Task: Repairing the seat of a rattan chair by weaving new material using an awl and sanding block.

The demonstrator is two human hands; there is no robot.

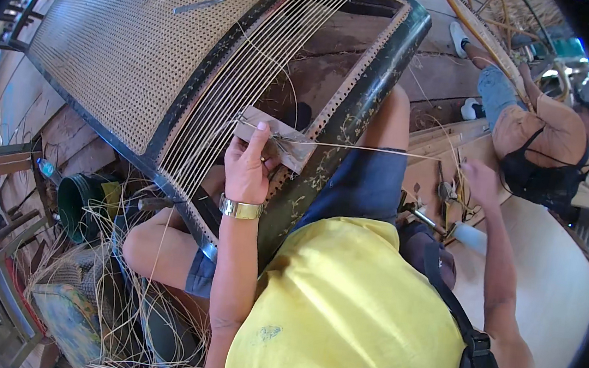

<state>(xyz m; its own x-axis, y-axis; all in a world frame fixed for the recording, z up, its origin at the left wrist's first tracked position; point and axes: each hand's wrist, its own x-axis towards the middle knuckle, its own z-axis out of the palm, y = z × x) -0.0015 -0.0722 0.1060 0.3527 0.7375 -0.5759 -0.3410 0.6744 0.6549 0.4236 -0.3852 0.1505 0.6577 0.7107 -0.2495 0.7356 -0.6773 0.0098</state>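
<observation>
My left hand [247,171], a metal watch on its wrist, grips a small wooden board [298,157] with its thumb on top. Thin metal pieces seem fixed on that board. A pale cane strand [376,149] runs from it, nearly straight, to my right hand [481,183], which is closed on the strand out to the right. Beneath the board, a black frame [380,68] with floral decoration and drilled edge holes lies across my lap. Rows of parallel cane strands [255,74] span part of its opening. A finished woven cane panel [130,47] adjoins on the left.
A flat metal strip [198,6] lies on the woven panel. Loose cane [124,295] tangles at lower left, beside a dark green bucket [81,206]. Tools [443,191] lie by a wooden box at right. Another person [537,129] sits at the far right.
</observation>
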